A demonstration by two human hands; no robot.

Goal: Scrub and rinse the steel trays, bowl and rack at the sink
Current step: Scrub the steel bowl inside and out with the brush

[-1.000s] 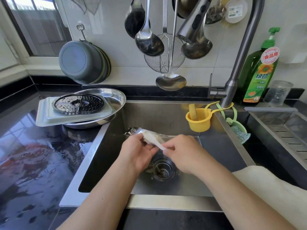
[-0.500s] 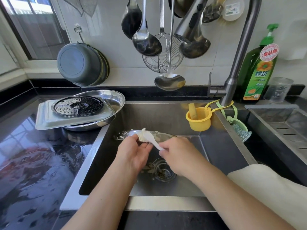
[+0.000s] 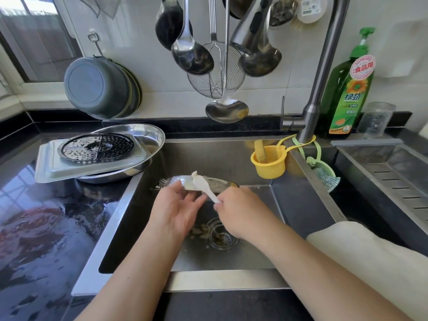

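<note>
Over the steel sink (image 3: 208,154) my right hand (image 3: 240,212) grips the handle of a white plastic spoon (image 3: 199,183). My left hand (image 3: 176,212) pinches the spoon's head from the left. A shiny steel piece (image 3: 222,181) lies on the sink floor behind the spoon, mostly hidden. On the left counter a round steel tray (image 3: 150,135) holds an upturned rectangular steel tray (image 3: 46,167), and a perforated round rack (image 3: 97,147) lies on top.
The faucet (image 3: 324,66) arches over the sink. A yellow cup (image 3: 268,165) and a scourer (image 3: 326,179) hang at its base, next to a green soap bottle (image 3: 347,93). Food scraps surround the drain strainer (image 3: 222,237). Ladles (image 3: 192,54) hang overhead. A pale cloth (image 3: 370,262) drapes at right.
Both hands stay on the white spoon over the drain. The spoon's head has tipped a little higher, and my left fingers have shifted along it.
</note>
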